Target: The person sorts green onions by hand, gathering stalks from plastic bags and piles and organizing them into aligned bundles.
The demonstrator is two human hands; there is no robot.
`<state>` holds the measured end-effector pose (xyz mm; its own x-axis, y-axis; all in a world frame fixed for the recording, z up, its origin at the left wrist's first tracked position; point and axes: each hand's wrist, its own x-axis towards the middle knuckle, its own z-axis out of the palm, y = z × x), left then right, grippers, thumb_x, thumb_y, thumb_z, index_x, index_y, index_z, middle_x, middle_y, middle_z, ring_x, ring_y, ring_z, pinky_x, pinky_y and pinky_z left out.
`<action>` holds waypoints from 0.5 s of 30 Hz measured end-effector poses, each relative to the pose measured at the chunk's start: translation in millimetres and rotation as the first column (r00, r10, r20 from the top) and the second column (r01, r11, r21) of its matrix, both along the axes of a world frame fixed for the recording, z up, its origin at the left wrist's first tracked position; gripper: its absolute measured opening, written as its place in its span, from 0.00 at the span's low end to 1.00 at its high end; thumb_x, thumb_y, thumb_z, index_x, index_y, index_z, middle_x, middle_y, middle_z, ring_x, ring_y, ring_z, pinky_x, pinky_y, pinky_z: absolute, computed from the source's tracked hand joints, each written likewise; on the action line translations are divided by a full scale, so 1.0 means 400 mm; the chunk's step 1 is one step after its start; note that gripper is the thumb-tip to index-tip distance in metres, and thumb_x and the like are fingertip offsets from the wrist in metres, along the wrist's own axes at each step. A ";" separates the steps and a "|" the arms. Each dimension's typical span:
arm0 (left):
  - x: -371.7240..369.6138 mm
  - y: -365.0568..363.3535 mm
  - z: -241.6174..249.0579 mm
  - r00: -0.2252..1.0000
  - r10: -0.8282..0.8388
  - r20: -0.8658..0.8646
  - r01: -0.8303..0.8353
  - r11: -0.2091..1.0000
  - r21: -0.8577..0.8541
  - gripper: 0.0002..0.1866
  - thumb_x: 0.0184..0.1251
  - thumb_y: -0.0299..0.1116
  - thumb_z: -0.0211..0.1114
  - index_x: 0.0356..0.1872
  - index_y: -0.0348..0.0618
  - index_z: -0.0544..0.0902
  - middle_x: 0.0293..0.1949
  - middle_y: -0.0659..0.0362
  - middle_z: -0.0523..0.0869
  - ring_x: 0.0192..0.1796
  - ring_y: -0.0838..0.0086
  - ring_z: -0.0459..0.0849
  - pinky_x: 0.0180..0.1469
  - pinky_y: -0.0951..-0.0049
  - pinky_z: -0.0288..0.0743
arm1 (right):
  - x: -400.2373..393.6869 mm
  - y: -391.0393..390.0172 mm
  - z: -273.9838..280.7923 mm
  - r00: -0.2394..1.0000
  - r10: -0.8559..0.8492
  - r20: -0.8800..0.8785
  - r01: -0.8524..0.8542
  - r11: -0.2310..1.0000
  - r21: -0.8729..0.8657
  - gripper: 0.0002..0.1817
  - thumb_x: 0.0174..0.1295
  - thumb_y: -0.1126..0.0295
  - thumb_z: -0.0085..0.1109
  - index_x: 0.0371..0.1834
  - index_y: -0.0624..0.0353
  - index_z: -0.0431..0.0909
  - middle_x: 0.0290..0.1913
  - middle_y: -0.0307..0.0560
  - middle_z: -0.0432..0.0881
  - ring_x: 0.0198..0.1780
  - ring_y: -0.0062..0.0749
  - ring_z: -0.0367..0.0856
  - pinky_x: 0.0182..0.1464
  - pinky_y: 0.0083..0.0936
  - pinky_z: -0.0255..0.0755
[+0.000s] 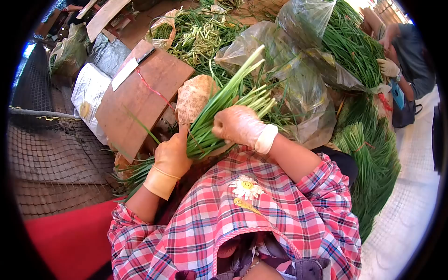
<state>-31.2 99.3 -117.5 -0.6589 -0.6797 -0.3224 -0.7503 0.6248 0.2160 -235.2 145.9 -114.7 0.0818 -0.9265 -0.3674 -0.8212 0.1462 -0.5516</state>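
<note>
Close beneath us, past our plaid apron (242, 219), our gloved left hand (171, 156) wraps shut around the lower stems of a bundle of green chives (219, 109) slanting over our lap, while our gloved right hand (238, 125) clasps its middle, beside a cardboard sheet (140, 98) and plastic bags (298, 70).

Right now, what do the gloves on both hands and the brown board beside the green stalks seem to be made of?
The left hand wears a tan glove, probably rubber: smooth, matte, with a rolled cuff. The right hand wears a thin, pale, translucent glove, likely latex or vinyl. Both grip the bunch of green stalks. The brown board looks like plain cardboard: flat, dull, with bent edges.
</note>
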 end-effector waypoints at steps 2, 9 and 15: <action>0.002 0.001 0.010 1.000 0.002 -0.030 -0.001 1.000 0.019 0.41 0.46 0.38 0.70 0.62 0.44 0.59 0.37 0.46 0.82 0.36 0.47 0.82 0.38 0.51 0.75 | -0.002 0.026 0.044 0.850 -0.130 0.510 0.040 0.982 0.184 0.14 0.56 0.60 0.55 0.25 0.59 0.80 0.19 0.44 0.79 0.20 0.30 0.77 0.23 0.27 0.69; -0.003 0.002 -0.011 0.982 0.123 -0.142 -0.099 0.981 0.167 0.44 0.46 0.46 0.72 0.64 0.49 0.58 0.41 0.44 0.82 0.42 0.48 0.81 0.41 0.52 0.76 | -0.126 0.175 0.152 -0.046 -0.085 0.995 0.167 0.982 0.091 0.03 0.53 0.79 0.57 0.27 0.64 0.73 0.20 0.47 0.76 0.12 0.17 0.65 0.11 0.18 0.50; 0.057 -0.050 -0.107 0.939 0.264 -0.222 -0.194 0.936 0.293 0.43 0.40 0.37 0.74 0.62 0.42 0.64 0.49 0.47 0.81 0.51 0.57 0.81 0.52 0.64 0.74 | -0.287 0.313 0.004 0.547 -0.472 0.691 0.415 0.870 0.265 0.11 0.56 0.66 0.60 0.29 0.65 0.82 0.20 0.44 0.79 0.19 0.23 0.75 0.18 0.20 0.64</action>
